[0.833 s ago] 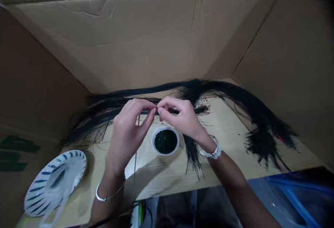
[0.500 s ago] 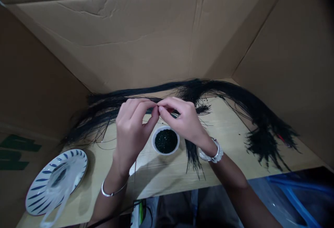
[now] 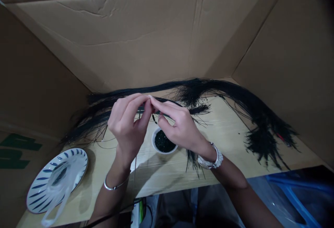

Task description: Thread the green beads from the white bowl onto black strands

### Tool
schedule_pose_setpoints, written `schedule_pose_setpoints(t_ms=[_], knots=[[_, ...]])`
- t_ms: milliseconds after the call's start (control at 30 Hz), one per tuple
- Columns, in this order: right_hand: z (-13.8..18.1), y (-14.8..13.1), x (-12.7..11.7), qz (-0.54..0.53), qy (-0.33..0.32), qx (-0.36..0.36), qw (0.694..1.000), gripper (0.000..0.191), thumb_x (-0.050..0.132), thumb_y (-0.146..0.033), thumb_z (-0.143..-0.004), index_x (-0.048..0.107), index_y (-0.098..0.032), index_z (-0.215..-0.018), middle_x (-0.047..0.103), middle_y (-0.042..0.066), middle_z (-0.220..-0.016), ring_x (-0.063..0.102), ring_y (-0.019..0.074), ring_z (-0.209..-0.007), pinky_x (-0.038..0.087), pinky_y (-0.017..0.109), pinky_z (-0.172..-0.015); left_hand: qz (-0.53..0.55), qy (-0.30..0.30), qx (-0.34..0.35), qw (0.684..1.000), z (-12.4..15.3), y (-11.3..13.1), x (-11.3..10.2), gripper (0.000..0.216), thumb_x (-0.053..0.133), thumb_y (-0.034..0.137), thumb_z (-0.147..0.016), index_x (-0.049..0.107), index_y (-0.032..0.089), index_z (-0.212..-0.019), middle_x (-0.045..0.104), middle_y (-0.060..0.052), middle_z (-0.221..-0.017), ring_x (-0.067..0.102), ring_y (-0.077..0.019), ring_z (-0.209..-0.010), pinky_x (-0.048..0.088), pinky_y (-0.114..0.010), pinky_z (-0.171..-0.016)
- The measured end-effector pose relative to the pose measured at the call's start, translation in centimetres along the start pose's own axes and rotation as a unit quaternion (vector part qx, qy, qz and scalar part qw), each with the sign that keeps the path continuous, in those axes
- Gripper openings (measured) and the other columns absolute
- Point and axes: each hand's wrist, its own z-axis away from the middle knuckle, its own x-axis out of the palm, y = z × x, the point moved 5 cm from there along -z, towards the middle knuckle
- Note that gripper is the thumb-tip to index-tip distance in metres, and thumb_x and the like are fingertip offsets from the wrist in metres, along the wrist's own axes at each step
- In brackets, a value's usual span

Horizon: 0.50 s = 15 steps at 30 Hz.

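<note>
Near-left corner of the table (image 3: pixel 229 141): a blue-striped plate (image 3: pixel 39 189), and in it a crumpled clear plastic bag (image 3: pixel 58 181) whose tail hangs over the plate's near rim.

Left hand (image 3: pixel 127 123): raised above the table's middle, back toward the camera and wrist bent upward. Thumb and forefinger are closed in a narrow pinch at the tips, the other fingers loosely curled behind. There is a thin silver bangle (image 3: pixel 114 186) on the wrist.

Beaded strand (image 3: pixel 153 118): held between the two pinches, above the table's middle and clear of its surface. The visible short run of dark beads has its long axis slanted, upper end at the fingertips and lower end pointing down toward the bowl. A fine thread line also drops nearly straight from below the left hand to the near edge; whether it joins the strand cannot be told.

White bowl (image 3: pixel 156 146): a small bowl on the table directly under the hands, holding a heap of tiny dark beads (image 3: pixel 163 141). The right hand covers its right rim.

Right hand (image 3: pixel 180 127): palm turned left, forefinger stretched to meet the left fingertips, thumb pressed beneath it on the strand. The remaining fingers are folded. It wears a pale bracelet (image 3: pixel 212 158) at the wrist.

Far edge, left to right corner: a long bundle of black strands (image 3: pixel 240 99), its long axis along that edge and its frayed ends spread at the right. Cardboard walls (image 3: pixel 146 40) enclose the table.
</note>
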Motion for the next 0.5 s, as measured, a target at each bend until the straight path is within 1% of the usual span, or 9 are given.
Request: schedule_pose_setpoints(t_ms=[67, 133, 200, 233, 267, 300, 367, 433, 500], knots=[[-0.4, 0.5, 0.0, -0.030, -0.027, 0.000, 0.999, 0.066, 0.047, -0.007, -0.091, 0.052, -0.030, -0.153, 0.065, 0.002, -0.145, 0.064, 0.0201, -0.126, 0.051, 0.042, -0.114, 0.013, 0.009, -0.011, 1.000, -0.3, -0.5, -0.5, 0.014, 0.073, 0.014, -0.089, 0.074, 0.023, -0.100, 0.077, -0.003, -0.097, 0.072, -0.0194, -0.089, 0.056, -0.036, -0.079], [-0.8, 1.5, 0.2, -0.071, -0.066, 0.008, 0.995, 0.070, 0.047, -0.007, -0.091, 0.048, -0.033, -0.156, 0.062, -0.001, -0.149, 0.061, 0.0194, -0.133, 0.046, 0.043, -0.119, 0.006, 0.033, -0.031, 0.999, -0.7, -1.2, -1.2, 0.014, 0.074, 0.013, -0.087, 0.075, 0.022, -0.097, 0.077, -0.004, -0.095, 0.071, -0.0200, -0.089, 0.056, -0.036, -0.077], [-1.2, 3.1, 0.7, -0.104, -0.103, 0.027, 0.989, 0.073, 0.047, -0.007, -0.091, 0.043, -0.034, -0.159, 0.064, 0.000, -0.147, 0.060, 0.0187, -0.134, 0.046, 0.043, -0.119, -0.008, 0.083, -0.050, 0.995, -0.9, -1.9, -2.0, 0.010, 0.075, 0.013, -0.085, 0.076, 0.019, -0.092, 0.077, -0.005, -0.091, 0.070, -0.0203, -0.085, 0.053, -0.035, -0.072], [-1.4, 3.9, 1.0, -0.107, -0.125, 0.036, 0.986, 0.072, 0.048, -0.007, -0.092, 0.043, -0.032, -0.159, 0.066, 0.000, -0.145, 0.060, 0.0188, -0.135, 0.046, 0.044, -0.119, -0.012, 0.111, -0.055, 0.992, -1.0, -2.2, -2.4, 0.007, 0.074, 0.014, -0.085, 0.076, 0.017, -0.091, 0.076, -0.006, -0.089, 0.069, -0.0198, -0.082, 0.050, -0.034, -0.069], [-1.4, 4.7, 1.5, -0.096, -0.152, 0.044, 0.983, 0.069, 0.049, -0.006, -0.092, 0.047, -0.029, -0.156, 0.068, 0.002, -0.142, 0.061, 0.0195, -0.134, 0.046, 0.044, -0.118, -0.013, 0.138, -0.059, 0.989, -1.0, -2.6, -2.8, 0.005, 0.074, 0.015, -0.085, 0.076, 0.016, -0.090, 0.075, -0.007, -0.086, 0.067, -0.0190, -0.078, 0.048, -0.033, -0.067], [-1.5, 5.4, 2.0, -0.076, -0.175, 0.050, 0.980, 0.062, 0.052, -0.006, -0.091, 0.056, -0.025, -0.150, 0.068, 0.005, -0.141, 0.062, 0.0207, -0.132, 0.046, 0.044, -0.117, -0.015, 0.159, -0.065, 0.985, -1.0, -2.9, -3.0, 0.005, 0.073, 0.016, -0.086, 0.076, 0.015, -0.090, 0.074, -0.007, -0.085, 0.065, -0.0182, -0.076, 0.046, -0.033, -0.065], [-1.6, 6.2, 3.0, -0.053, -0.199, 0.044, 0.977, 0.043, 0.059, -0.010, -0.093, 0.071, -0.018, -0.133, 0.072, 0.008, -0.136, 0.065, 0.0215, -0.127, 0.047, 0.042, -0.115, -0.019, 0.179, -0.082, 0.980, -0.9, -3.6, -3.3, 0.008, 0.071, 0.019, -0.088, 0.076, 0.013, -0.091, 0.073, -0.008, -0.086, 0.062, -0.0174, -0.074, 0.045, -0.033, -0.064], [-1.7, 6.3, 3.6, -0.067, -0.198, 0.023, 0.978, 0.029, 0.063, -0.017, -0.096, 0.077, -0.018, -0.121, 0.076, 0.008, -0.128, 0.068, 0.0199, -0.121, 0.048, 0.039, -0.111, -0.023, 0.178, -0.105, 0.978, -0.8, -4.2, -3.4, 0.012, 0.070, 0.024, -0.090, 0.075, 0.012, -0.092, 0.072, -0.009, -0.088, 0.059, -0.0172, -0.074, 0.044, -0.034, -0.065], [-1.7, 5.9, 3.8, -0.090, -0.181, 0.008, 0.979, 0.022, 0.064, -0.024, -0.099, 0.079, -0.020, -0.115, 0.079, 0.006, -0.120, 0.070, 0.0179, -0.115, 0.049, 0.036, -0.107, -0.028, 0.141, -0.142, 0.979, -0.7, -4.8, -3.3, 0.018, 0.065, 0.030, -0.094, 0.072, 0.013, -0.096, 0.069, -0.009, -0.094, 0.058, -0.0179, -0.079, 0.045, -0.035, -0.069]])
